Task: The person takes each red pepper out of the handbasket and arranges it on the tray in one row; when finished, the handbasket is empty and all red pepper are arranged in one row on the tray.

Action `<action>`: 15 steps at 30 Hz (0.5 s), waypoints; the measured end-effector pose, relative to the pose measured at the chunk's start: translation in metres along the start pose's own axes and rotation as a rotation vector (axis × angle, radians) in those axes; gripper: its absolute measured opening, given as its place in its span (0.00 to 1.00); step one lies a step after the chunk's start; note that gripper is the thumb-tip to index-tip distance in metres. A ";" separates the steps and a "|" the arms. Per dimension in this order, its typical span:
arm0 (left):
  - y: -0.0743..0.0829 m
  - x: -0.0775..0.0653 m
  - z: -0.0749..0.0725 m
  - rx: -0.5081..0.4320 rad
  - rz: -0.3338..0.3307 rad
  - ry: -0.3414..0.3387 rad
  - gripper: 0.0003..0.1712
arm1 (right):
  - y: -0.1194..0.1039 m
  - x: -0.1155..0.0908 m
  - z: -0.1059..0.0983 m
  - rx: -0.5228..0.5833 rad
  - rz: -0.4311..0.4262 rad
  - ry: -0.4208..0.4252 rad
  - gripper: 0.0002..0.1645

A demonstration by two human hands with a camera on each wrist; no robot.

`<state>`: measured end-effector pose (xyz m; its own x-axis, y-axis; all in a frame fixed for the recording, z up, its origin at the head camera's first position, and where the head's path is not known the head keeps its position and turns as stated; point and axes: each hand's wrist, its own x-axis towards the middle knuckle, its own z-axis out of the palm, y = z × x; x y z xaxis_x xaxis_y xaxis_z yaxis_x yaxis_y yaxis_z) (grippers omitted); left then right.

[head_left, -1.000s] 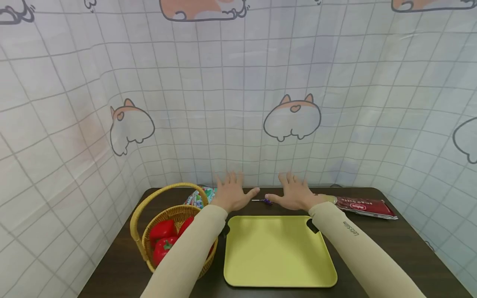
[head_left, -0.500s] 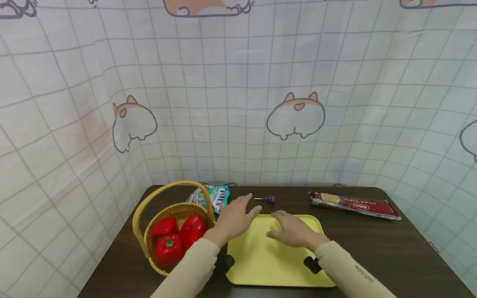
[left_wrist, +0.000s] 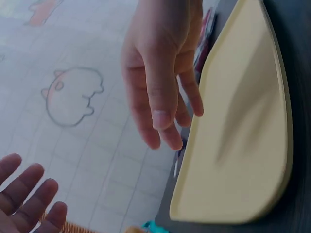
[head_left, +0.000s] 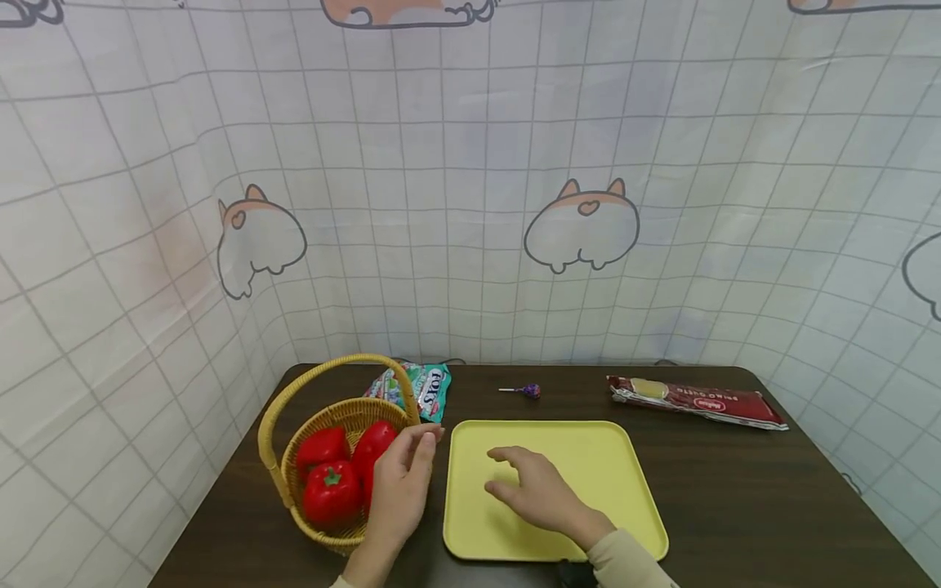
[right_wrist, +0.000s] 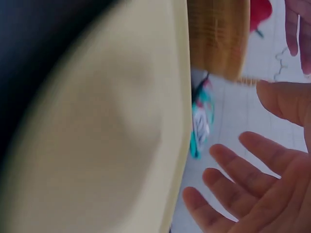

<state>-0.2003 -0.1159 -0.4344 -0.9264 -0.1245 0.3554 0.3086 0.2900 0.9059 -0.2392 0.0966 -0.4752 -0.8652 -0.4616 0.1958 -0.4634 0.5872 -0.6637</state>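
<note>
My left hand (head_left: pixel 400 486) hovers at the right side of a yellow wicker basket (head_left: pixel 353 415), its fingers extended and holding nothing. Inside the basket lie several red bell peppers (head_left: pixel 332 492); the hand hides part of the rightmost one. Over the yellow tray (head_left: pixel 559 539) is my right hand (head_left: pixel 532 490), fingers loosely bent, thumb apart, nothing in its grasp. The left wrist view shows the right hand (left_wrist: pixel 163 77) above the tray, casting a shadow on it. Spread fingers of the right hand appear in the right wrist view, with the basket (right_wrist: pixel 218 39) beyond.
A teal Fox's candy bag (head_left: pixel 430 390) lies behind the basket. A purple-wrapped lollipop (head_left: pixel 531 391) lies behind the tray, and a long dark red packet (head_left: pixel 706 403) at the back right. Everything stands on a dark wooden table (head_left: pixel 735 490) before a gridded cloth backdrop.
Both hands have drawn back from the far table edge toward the body. The left hand has shifted left to the basket; the right has come over the tray. The objects stay put.
</note>
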 end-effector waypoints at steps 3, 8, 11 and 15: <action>-0.004 -0.006 -0.018 -0.006 0.020 0.116 0.14 | -0.012 0.002 0.015 0.048 -0.021 0.021 0.25; -0.017 -0.011 -0.049 0.032 0.206 0.364 0.08 | -0.030 0.009 0.038 0.145 -0.036 0.068 0.23; -0.026 -0.009 -0.065 -0.017 0.345 0.552 0.07 | -0.040 0.015 0.048 0.193 -0.027 0.086 0.22; -0.028 -0.006 -0.078 -0.158 0.480 0.793 0.06 | -0.051 0.022 0.058 0.236 0.006 0.099 0.25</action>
<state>-0.1866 -0.1974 -0.4436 -0.2927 -0.6520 0.6994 0.6994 0.3528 0.6216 -0.2233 0.0177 -0.4792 -0.8878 -0.3840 0.2536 -0.4109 0.4132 -0.8127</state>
